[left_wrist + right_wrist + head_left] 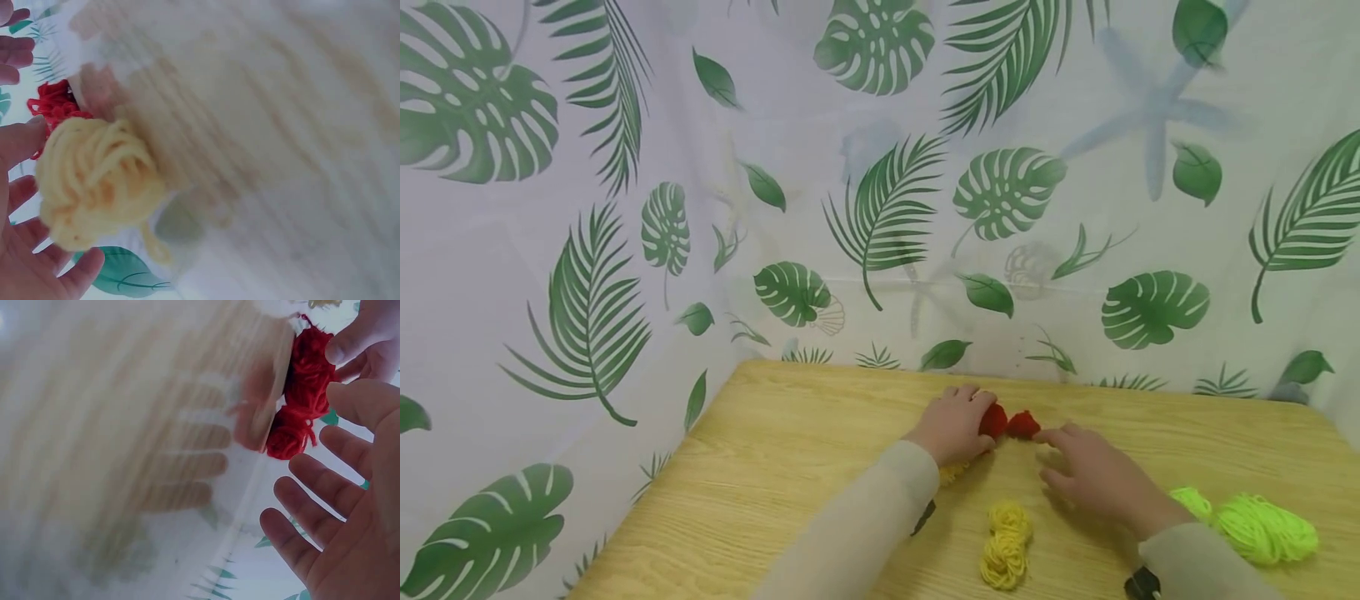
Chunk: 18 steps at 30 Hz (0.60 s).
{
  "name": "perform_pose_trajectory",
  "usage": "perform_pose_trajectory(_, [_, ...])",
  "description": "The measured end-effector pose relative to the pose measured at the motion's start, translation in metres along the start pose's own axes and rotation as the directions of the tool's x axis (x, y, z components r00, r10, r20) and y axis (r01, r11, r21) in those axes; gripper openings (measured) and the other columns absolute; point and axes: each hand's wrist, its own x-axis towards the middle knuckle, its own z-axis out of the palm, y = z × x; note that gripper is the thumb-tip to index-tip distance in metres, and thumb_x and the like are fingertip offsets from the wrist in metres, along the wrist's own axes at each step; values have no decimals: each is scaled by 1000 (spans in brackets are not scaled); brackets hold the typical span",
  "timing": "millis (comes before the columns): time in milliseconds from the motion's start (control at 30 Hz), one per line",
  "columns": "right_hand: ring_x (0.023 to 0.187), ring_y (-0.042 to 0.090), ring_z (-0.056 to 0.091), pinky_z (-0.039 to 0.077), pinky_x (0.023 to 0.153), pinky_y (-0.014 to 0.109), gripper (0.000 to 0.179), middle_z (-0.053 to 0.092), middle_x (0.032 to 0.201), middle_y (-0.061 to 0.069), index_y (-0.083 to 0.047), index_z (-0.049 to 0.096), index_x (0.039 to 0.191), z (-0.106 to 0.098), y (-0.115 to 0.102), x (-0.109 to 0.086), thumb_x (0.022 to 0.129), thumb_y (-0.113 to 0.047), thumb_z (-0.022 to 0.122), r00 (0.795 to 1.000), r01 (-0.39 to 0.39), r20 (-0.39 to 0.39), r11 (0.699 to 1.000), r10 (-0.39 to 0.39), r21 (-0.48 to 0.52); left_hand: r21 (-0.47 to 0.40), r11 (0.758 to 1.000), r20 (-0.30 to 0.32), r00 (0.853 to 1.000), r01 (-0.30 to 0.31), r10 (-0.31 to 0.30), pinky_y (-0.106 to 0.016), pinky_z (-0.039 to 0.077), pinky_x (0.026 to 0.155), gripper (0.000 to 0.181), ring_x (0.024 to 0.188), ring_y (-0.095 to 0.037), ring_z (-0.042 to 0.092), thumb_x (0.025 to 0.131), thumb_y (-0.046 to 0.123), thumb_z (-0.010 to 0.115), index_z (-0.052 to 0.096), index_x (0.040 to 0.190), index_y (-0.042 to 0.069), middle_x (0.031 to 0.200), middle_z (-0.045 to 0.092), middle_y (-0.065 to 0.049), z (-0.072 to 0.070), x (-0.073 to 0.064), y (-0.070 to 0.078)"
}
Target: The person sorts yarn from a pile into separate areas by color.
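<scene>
A bundle of red yarn (1024,425), pinched in at its middle into two lobes, lies towards the far side of the wooden table. At its left lobe is my left hand (953,423), thumb touching the yarn and fingers spread loosely behind. My right hand (1097,471) reaches in from the other side, index fingertip right by the right lobe; its fingers look extended and hold nothing in the right wrist view. A pale yellow yarn bundle (100,181) sits under my left wrist, mostly hidden by the arm in the head view.
Nearer me on the wooden table (760,467) lies another yellow yarn bundle (1006,546). Neon green yarn (1266,529) is at the right, partly behind my right forearm. A leaf-patterned white curtain (880,325) stands along the table's back and left sides.
</scene>
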Motion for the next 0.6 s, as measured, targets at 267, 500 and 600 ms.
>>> perform_pose_trajectory(267, [119, 34, 57, 45, 100, 60, 46, 63, 127, 7, -17, 67, 128, 6, -21, -8, 88, -37, 76, 998, 56, -36, 998, -57, -23, -25, 1000, -34, 999, -19, 18, -38, 40, 109, 59, 134, -22, 43, 94, 47, 68, 49, 147, 27, 151, 45, 1, -3, -27, -8])
perform_pose_trajectory(500, [123, 34, 53, 44, 100, 61, 49, 63, 127, 3, -21, 68, 125, 7, -32, -16, 87, -51, 74, 983, 148, -92, 978, -162, -145, -15, 999, -46, 998, -36, 35, -40, 40, 110, 54, 135, -21, 43, 94, 47, 68, 55, 143, 30, 147, 49, 4, -2, -47, -10])
perform_pose_trajectory(600, [122, 33, 53, 45, 98, 61, 48, 63, 125, 1, -22, 69, 124, 5, -38, -20, 86, -52, 74, 975, 179, -98, 966, -200, -187, 28, 998, -46, 997, -60, 61, -40, 42, 108, 49, 134, -21, 44, 95, 45, 65, 57, 141, 30, 144, 52, 4, -1, -55, -9])
